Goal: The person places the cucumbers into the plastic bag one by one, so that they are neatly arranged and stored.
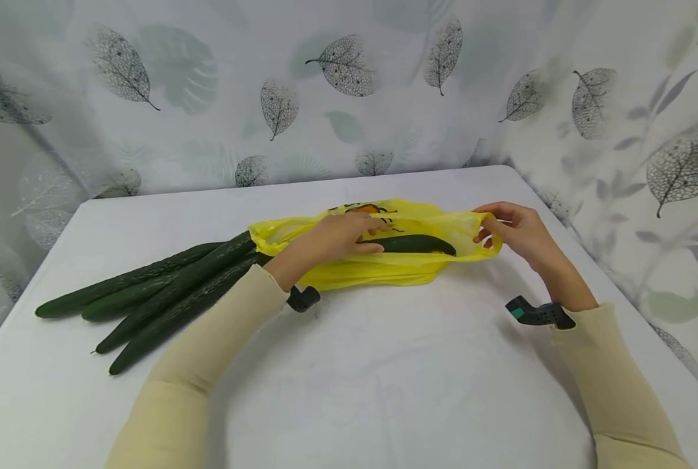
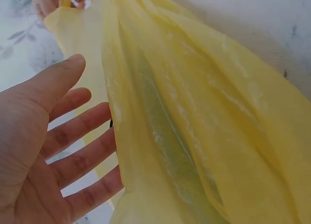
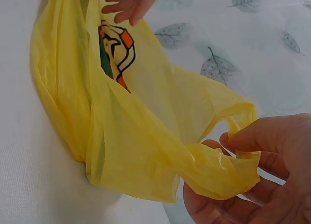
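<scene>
A yellow plastic bag (image 1: pixel 378 273) lies on its side, a dark green cucumber (image 1: pixel 416 244) showing in its opening. Over that opening reaches my left hand (image 1: pixel 338 238), fingers extended and apart. In the left wrist view the left hand (image 2: pixel 53 141) holds nothing; its fingertips meet the edge of the bag (image 2: pixel 194 117), and a green shape shows through the plastic. My right hand (image 1: pixel 515 231) pinches the bag's right end; in the right wrist view the right hand (image 3: pixel 277 165) has thumb and fingers at the handle loop (image 3: pixel 223 170). Several long cucumbers (image 1: pixel 178 286) lie to the left.
The white table (image 1: pixel 419 378) stretches in front of the bag. A leaf-printed curtain (image 1: pixel 219 85) hangs along the back and right sides. The loose cucumbers' right ends meet the bag's left end. Dark wrist straps (image 1: pixel 539 314) are on both forearms.
</scene>
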The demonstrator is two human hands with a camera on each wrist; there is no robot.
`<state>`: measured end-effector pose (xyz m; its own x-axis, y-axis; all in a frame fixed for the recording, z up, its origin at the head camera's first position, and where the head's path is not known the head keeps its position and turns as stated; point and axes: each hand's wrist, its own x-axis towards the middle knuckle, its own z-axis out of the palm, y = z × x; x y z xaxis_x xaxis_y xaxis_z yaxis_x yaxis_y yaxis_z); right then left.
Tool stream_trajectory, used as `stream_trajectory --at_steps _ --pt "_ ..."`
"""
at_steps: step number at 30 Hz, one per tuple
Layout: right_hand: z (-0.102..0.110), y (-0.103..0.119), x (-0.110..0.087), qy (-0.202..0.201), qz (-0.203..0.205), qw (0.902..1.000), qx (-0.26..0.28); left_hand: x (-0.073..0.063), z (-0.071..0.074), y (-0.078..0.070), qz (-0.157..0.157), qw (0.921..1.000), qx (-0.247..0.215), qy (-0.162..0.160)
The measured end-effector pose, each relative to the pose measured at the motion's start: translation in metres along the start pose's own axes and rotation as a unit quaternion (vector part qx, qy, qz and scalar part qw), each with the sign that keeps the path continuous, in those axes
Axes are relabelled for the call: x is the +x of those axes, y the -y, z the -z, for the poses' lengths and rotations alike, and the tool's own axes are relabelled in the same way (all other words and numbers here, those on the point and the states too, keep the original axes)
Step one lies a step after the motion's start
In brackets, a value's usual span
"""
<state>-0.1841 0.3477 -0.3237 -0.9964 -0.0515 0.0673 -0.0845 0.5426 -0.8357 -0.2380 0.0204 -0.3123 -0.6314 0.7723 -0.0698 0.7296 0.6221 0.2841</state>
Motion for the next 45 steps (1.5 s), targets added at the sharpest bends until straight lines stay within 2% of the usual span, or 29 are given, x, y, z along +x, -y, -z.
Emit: stream_trajectory --at_steps 7,17,27,34,42,45 --pt "-0.004 -0.001 0.001 0.008 -0.006 0.9999 0.003 -0.023 -0.007 0.001 -0.006 0.9988 -0.026 -0.041" --pt "-0.007 -0.007 0.001 0.024 -0.009 0.9997 0.003 -0.045 -0.009 -0.002 -0.03 0.9943 -0.019 -0.101" --pt "-0.007 -0.006 0.002 0.013 -0.005 0.9999 0.003 -0.064 -0.002 -0.001 -0.054 0.985 -0.022 -0.162" --pt "-0.008 -0.004 0.002 0.007 -0.006 0.9999 -0.006 -0.075 0.004 0.002 -0.044 0.9828 0.005 -0.179" --pt "-0.008 -0.004 0.005 0.012 -0.009 0.9998 -0.011 -0.093 0.0 0.012 -0.07 0.9748 0.006 -0.212" --pt "-0.007 -0.005 0.006 0.011 -0.009 0.9998 -0.014 -0.1 -0.001 0.016 -0.086 0.9656 0.018 -0.244"
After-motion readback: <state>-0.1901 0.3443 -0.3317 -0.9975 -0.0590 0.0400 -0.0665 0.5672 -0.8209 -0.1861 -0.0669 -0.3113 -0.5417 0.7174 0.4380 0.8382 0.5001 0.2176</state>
